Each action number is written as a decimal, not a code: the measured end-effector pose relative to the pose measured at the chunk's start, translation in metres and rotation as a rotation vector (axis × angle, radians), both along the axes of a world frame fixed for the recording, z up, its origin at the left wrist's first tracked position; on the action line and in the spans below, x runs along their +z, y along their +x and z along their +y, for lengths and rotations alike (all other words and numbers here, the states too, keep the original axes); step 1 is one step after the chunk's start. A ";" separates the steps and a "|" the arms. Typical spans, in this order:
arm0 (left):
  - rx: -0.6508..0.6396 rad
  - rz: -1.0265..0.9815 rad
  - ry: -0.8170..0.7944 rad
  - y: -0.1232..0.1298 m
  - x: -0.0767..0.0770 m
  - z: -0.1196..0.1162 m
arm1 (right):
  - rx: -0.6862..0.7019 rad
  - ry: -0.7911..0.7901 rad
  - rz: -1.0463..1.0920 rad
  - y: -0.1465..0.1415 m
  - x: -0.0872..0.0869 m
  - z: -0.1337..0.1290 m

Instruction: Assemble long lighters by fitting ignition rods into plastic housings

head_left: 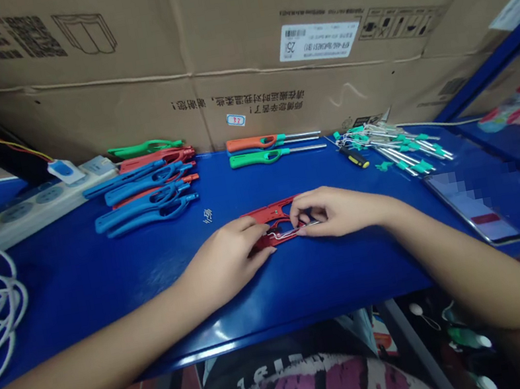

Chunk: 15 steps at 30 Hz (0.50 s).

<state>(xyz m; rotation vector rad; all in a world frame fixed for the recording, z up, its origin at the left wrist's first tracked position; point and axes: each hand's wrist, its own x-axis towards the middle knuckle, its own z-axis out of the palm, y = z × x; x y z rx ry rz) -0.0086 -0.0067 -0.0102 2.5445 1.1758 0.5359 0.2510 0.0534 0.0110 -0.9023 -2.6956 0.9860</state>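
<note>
Near the table's front edge lies a red lighter casing point(268, 212), opened into two halves. My left hand point(230, 253) is closed on the near half, thumb and fingers at its left end. A thin pale wire point(280, 236) runs across this half between the hands. My right hand point(336, 209) is closed at the casing's right end, pinching a thin metal tube point(314, 222); its fingertips partly hide the parts there. Several tiny metal pieces point(207, 216) lie just beyond my left hand.
Blue, red and green lighter casings point(152, 210) are piled at the left, by a power strip point(46, 195). Two lighters point(254, 158) lie at the back. Metal tubes with teal ends point(397, 147), a screwdriver point(354, 156) and a phone point(473, 207) are at right. Cardboard point(123, 104) stands behind.
</note>
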 end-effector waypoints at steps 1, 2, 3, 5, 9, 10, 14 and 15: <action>0.002 0.002 0.000 0.000 0.000 -0.001 | -0.009 0.008 0.013 0.000 -0.003 0.000; 0.006 0.004 0.001 0.000 0.001 -0.002 | -0.015 0.011 0.021 -0.001 -0.006 -0.001; 0.009 0.006 0.003 0.000 0.001 -0.003 | -0.019 0.012 0.027 -0.001 -0.007 -0.001; 0.014 0.011 0.008 -0.001 0.001 -0.004 | -0.032 0.010 0.030 -0.001 -0.010 -0.003; 0.011 0.018 -0.008 -0.001 0.001 -0.005 | -0.048 0.008 0.045 0.001 -0.012 -0.005; 0.011 0.021 -0.013 -0.001 0.001 -0.005 | -0.044 0.004 0.048 0.001 -0.011 -0.006; -0.001 0.040 -0.005 -0.001 0.001 -0.006 | 0.018 -0.007 0.054 0.003 -0.008 -0.006; -0.007 0.046 0.004 -0.001 0.001 -0.006 | 0.037 -0.009 0.059 0.004 -0.006 -0.006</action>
